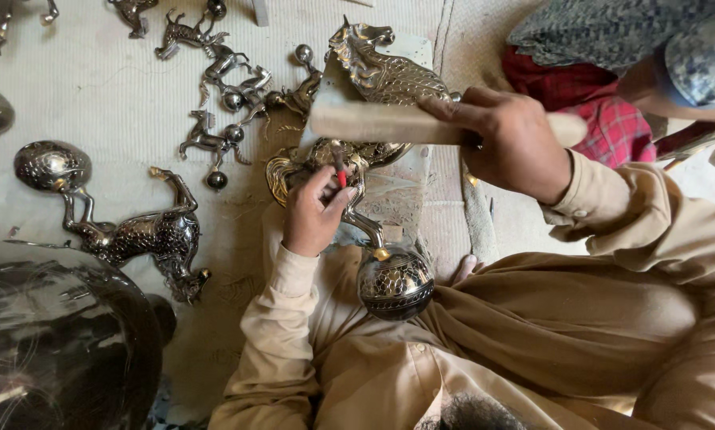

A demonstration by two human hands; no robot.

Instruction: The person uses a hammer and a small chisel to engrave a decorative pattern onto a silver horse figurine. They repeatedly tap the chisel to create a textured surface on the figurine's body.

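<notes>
Meanwhile the left hand (pixel 313 213) pinched a red-tipped chisel (pixel 339 166) against the metal horse figure (pixel 377 95) — lying on the mat before the person's lap — while the right hand (pixel 510 139) gripped a wooden mallet (pixel 389 123).

Bare mat (pixel 118 95) upper left, small metal horses (pixel 214 80) crowding the centre

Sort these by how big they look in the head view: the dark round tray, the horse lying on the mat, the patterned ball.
1. Dark round tray, partly cut off
2. Horse on the mat
3. Patterned ball, nearer the camera, yet smallest
</notes>
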